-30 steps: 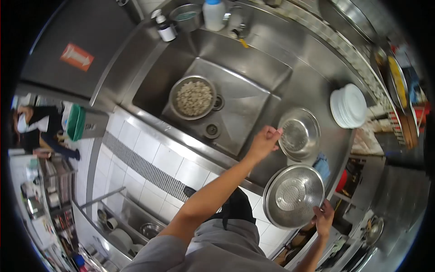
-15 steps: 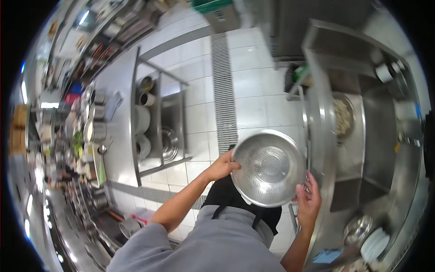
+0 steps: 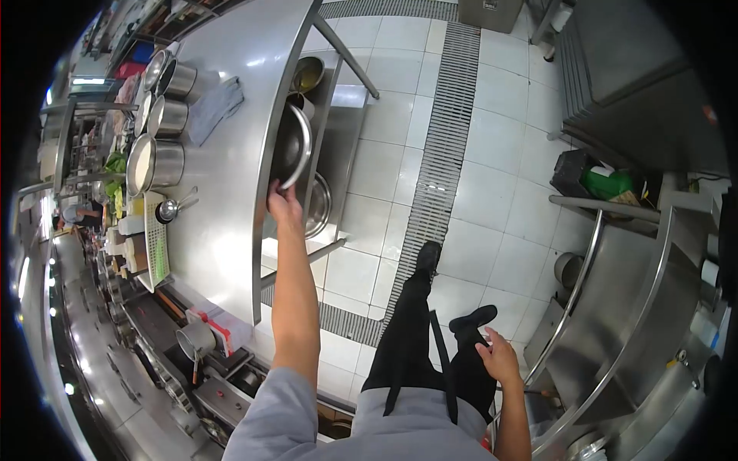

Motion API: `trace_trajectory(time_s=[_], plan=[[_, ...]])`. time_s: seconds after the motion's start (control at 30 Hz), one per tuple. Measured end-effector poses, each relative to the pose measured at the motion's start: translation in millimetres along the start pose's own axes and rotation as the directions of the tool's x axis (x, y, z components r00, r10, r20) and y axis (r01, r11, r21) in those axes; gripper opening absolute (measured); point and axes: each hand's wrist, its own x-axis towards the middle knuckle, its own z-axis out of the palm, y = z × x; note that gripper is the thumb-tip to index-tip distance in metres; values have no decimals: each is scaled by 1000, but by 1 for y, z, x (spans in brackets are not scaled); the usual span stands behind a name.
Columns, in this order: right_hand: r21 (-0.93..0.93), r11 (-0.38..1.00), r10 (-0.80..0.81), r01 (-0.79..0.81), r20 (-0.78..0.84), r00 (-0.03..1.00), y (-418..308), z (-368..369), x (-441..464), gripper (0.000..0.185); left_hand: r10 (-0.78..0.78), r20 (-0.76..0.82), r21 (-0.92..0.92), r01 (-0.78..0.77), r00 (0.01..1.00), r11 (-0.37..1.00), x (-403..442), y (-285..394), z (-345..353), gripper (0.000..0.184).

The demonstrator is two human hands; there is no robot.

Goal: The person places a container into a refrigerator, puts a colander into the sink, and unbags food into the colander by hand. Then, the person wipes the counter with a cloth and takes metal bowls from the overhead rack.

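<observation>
My left hand (image 3: 285, 206) reaches in under the steel worktable and grips the near rim of a metal colander (image 3: 290, 147). The colander sits tilted within the shelf space, its bright rim toward the aisle and part of it hidden by the tabletop. Just beyond it on the shelf are a small pot (image 3: 302, 104) and a round metal pan (image 3: 309, 74). A wide metal bowl (image 3: 317, 204) rests on the lower shelf. Held low over my right leg, my right hand (image 3: 500, 358) has its fingers apart and holds nothing.
On the worktable (image 3: 223, 253) stand several steel pots (image 3: 166, 117), a grey cloth (image 3: 216, 109), ladles (image 3: 171, 208) and a perforated tray (image 3: 156, 238). A drain grate (image 3: 438, 165) crosses the tiled floor. A steel sink unit (image 3: 642, 307) with a rail lies right.
The colander has gone from between both hands to the shelf under the worktable, still in my left hand. My right hand has let go. My view has turned left.
</observation>
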Motion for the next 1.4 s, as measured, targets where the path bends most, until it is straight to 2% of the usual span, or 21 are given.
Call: trace_trajectory(time_s=[0.1,0.17,0.27,0.33,0.4,0.47,0.5,0.53,0.6,0.7,0.8,0.87,0.93,1.0,1.07,1.13,1.17,1.23,1.27,1.33,1.4], plan=[[14,999,39,-39,31,999,3,3,7,48,162,-35,-105,-165,986,981,51,0,19,37],[-6,999,46,-46,-9,999,-1,-3,8,48,437,-29,209,-422,899,882,122,-22,-14,38],[7,997,81,-80,-49,996,4,-9,14,47,580,76,466,-543,811,699,156,-36,-32,41],[41,990,140,-137,-68,988,8,-11,12,47,496,366,874,-474,788,109,148,-36,-39,44],[31,990,140,-138,-53,989,3,-17,13,45,260,562,800,-436,785,-412,152,-24,-65,48],[45,990,136,-132,-97,986,5,-16,14,44,-8,275,917,-265,961,-299,45,16,19,59],[38,996,90,-86,-113,990,4,-17,11,43,-49,215,765,-137,975,630,97,1,-15,58],[60,992,122,-114,-140,983,-2,-21,9,43,-89,154,-80,102,984,992,145,-13,-47,57],[76,996,63,-52,-145,987,-16,-31,3,41,29,85,141,-40,996,989,56,3,-3,54],[221,962,-76,159,-341,937,-34,-52,-14,39,-190,147,279,144,971,949,21,3,-10,59],[45,957,-186,286,-660,728,-47,-112,-51,34,-322,189,576,161,928,801,-36,-24,-17,70],[-29,972,-121,234,-913,390,-6,-149,-70,31,-448,207,767,140,870,626,-81,-43,-29,71],[161,967,153,197,-987,54,51,-194,-81,30,-567,238,856,106,789,506,-147,-57,-32,64],[489,765,550,418,-835,-29,120,-232,-75,22,-626,190,955,7,757,297,-195,-77,-44,66],[644,657,641,391,-751,160,271,-223,-37,25,-630,228,972,-138,742,190,-247,-86,-46,61],[957,244,772,154,-288,566,389,-200,10,31,-662,219,975,-192,717,114,-303,-88,-36,59],[958,246,758,145,-284,588,405,-208,16,31,-659,240,962,-264,713,65,-322,-90,-38,58],[973,-203,737,107,80,671,401,-207,52,39,-656,437,841,-538,615,55,-351,-91,-46,53],[965,-172,593,199,-60,803,443,-186,65,35,-609,587,708,-703,533,68,-358,-93,-56,51],[970,-184,477,156,-50,877,452,-184,85,35,-571,478,823,-567,668,25,-399,-89,-56,48],[984,-160,439,74,4,899,452,-196,94,35,-469,538,794,-609,701,1,-429,-85,-61,49]])
